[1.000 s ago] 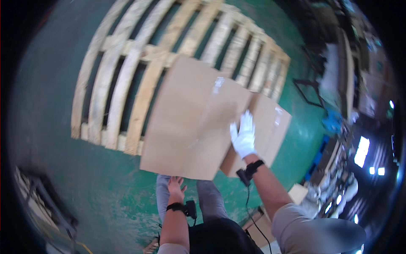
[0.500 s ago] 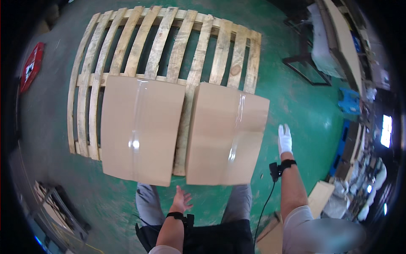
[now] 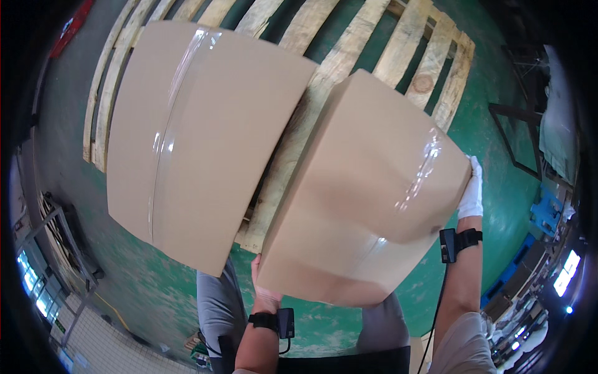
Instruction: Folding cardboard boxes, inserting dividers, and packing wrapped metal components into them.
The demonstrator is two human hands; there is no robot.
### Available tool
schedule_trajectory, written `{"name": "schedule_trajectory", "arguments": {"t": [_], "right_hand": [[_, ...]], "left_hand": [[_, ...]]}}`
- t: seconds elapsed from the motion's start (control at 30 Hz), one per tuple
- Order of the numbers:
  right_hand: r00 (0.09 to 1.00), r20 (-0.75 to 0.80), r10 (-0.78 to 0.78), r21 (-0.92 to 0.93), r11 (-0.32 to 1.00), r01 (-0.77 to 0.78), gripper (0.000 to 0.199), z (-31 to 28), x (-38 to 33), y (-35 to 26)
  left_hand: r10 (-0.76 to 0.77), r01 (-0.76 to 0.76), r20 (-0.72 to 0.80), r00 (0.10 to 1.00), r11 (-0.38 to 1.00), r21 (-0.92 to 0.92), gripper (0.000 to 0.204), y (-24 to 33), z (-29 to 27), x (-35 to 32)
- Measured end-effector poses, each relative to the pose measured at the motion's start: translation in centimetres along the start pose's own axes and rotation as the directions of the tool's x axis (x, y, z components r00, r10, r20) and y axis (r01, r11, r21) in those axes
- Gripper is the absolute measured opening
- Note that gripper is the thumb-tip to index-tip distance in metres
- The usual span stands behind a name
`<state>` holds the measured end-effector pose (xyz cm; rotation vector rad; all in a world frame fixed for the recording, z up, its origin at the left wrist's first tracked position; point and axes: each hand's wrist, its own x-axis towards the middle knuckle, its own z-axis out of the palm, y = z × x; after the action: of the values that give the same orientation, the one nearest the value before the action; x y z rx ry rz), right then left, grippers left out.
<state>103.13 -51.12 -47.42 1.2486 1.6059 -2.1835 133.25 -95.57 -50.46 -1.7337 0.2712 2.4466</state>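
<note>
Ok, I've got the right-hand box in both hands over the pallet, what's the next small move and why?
Probably lower the right box flat onto the pallet, beside the left box. It looks tilted, with the left hand at its near edge and the gloved right hand on its far right corner, and bare slats show beyond it.

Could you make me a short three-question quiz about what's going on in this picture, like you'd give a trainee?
1. True or false: the right hand wears a white glove.
2. Which cardboard box do both hands grip? A) the right box B) the left box
3. Fill in: the boxes sit over a wooden ____ on the green floor.

Key: 1 true. 2 A; the bare left hand holds its near lower edge, the right hand its far right corner. 3 pallet.
</note>
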Motion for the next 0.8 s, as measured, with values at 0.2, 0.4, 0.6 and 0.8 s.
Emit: {"name": "schedule_trajectory", "arguments": {"t": [0.2, 0.4, 0.6, 0.8], "right_hand": [[0.993, -0.076, -0.090, -0.079, 0.993, 0.084, 0.027, 0.2, -0.6, -0.7], [0.997, -0.010, -0.081, -0.092, 0.993, 0.079, 0.024, 4.3, -0.9, 1.1], [0.998, -0.063, -0.024, -0.029, 0.999, 0.022, 0.026, 4.7, -2.4, 1.6], [0.969, -0.204, -0.139, -0.235, 0.968, 0.089, 0.046, 7.2, -2.9, 4.0]], "left_hand": [[-0.162, 0.158, -0.017, 0.987, 0.977, -0.146, 0.049, 0.9, 1.1, -2.0], [-0.100, 0.103, 0.025, 0.995, 0.970, -0.222, 0.052, 3.2, 0.1, -3.1], [-0.042, 0.040, -0.004, 0.999, 0.974, -0.225, 0.052, 5.2, 1.8, -2.5], [0.070, -0.061, 0.042, 0.997, 0.980, -0.187, 0.056, 7.3, 2.2, -2.6]]}}
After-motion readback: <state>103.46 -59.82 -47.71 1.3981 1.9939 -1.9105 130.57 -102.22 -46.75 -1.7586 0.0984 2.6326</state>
